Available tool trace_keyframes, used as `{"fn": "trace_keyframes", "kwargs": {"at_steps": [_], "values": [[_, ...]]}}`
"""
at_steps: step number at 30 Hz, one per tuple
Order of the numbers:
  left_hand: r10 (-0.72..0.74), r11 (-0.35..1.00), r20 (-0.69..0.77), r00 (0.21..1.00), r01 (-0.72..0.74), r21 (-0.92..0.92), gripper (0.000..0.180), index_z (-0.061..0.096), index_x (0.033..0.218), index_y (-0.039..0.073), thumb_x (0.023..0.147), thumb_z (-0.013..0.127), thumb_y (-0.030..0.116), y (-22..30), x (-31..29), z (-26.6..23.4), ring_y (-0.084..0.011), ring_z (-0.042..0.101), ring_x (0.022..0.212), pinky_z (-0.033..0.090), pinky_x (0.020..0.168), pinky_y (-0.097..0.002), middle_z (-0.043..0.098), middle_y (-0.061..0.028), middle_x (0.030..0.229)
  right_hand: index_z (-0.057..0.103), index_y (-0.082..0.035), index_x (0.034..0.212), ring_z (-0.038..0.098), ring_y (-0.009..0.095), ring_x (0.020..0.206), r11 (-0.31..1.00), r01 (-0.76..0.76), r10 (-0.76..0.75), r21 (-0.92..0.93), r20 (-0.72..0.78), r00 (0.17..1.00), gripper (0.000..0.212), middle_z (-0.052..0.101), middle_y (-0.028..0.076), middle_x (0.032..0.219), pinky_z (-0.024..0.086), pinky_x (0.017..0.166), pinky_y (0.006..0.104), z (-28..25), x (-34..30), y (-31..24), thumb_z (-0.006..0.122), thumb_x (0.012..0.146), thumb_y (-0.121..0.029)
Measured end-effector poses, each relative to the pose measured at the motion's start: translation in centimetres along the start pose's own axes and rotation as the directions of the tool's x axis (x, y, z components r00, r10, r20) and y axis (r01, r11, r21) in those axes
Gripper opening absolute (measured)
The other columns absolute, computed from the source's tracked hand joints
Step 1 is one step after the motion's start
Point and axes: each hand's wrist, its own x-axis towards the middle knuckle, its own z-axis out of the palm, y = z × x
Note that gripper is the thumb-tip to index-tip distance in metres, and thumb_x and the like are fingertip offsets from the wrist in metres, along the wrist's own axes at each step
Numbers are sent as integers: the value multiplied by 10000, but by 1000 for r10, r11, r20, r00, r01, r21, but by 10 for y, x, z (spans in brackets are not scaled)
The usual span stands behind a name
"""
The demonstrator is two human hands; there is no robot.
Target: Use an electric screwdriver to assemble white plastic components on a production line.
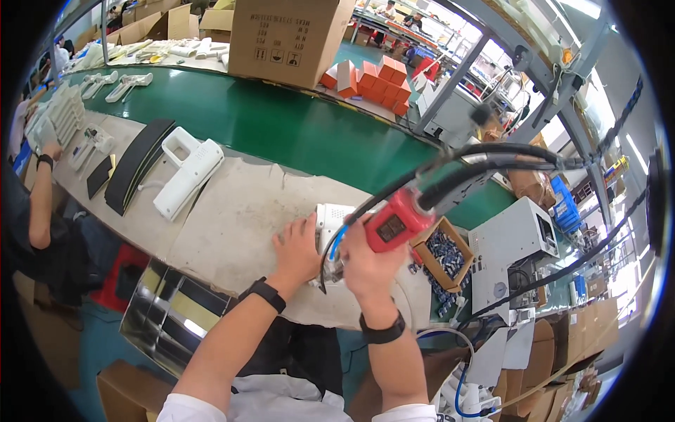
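Observation:
My right hand point(374, 269) is wrapped round a red power screwdriver point(398, 222), tilted, with black cables running up from its top end. Its tip is hidden behind my hand. Under it on the worktop lies a white plastic housing point(333, 214), partly covered by both hands and the tool. My left hand point(297, 247) grips the housing's left side, fingers against it. Further left rests a white handheld device point(188, 173) with a loop handle, beside curved black foam strips point(138, 167).
A green conveyor belt point(267, 119) runs behind the cardboard-covered worktop point(242, 204). At right are a box of small screws or parts point(444, 254) and a white machine point(510, 243). A large carton point(285, 42) stands beyond the belt. A co-worker's arm point(41, 200) reaches in at left.

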Motion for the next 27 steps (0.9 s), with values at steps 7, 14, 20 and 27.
{"fn": "trace_keyframes", "kwargs": {"at_steps": [7, 14, 20, 27], "values": [[9, 1000, 50, 999, -8, -13, 882, 289, 1425, 54, 741, 675, 456, -5, 4, 6, -383, 371, 1266, 285, 1004, -606, 404, -215, 1360, 563, 16, 789, 522, 82, 488, 998, 26, -29, 63, 56, 998, 33, 554, 20, 588, 406, 459, 223, -2, -2, -2, 593, 804, 21], [27, 881, 175, 984, 59, -470, 945, 211, 1446, -20, 696, 743, 198, -14, -7, -30, -405, 370, 1301, 354, 1058, -407, 338, -306, 1395, 428, 14, 1225, 563, 96, 768, 993, 118, -118, 0, 30, 993, 438, 612, 83, 923, 455, 677, 227, -58, 28, -78, 651, 856, -65], [-53, 794, 151, 987, 133, -593, 925, 200, 1488, 78, 646, 568, -24, -66, -87, -116, -269, 496, 1151, 478, 879, -333, 402, -173, 1337, 516, 17, 1124, 589, 236, 849, 852, 417, -414, -317, 79, 907, 445, 595, 162, 966, 475, 747, 348, -121, -79, -26, 695, 722, -46], [95, 720, 392, 915, 209, -662, 1030, 33, 1485, -2, 732, 724, 126, -43, -147, -163, -354, 352, 1295, 325, 1033, -446, 286, -242, 1464, 341, -11, 1361, 577, 299, 1061, 823, -435, 566, -366, 454, 688, 712, 570, 199, 1173, 472, 890, 372, -167, -165, 10, 693, 814, -300]]}}
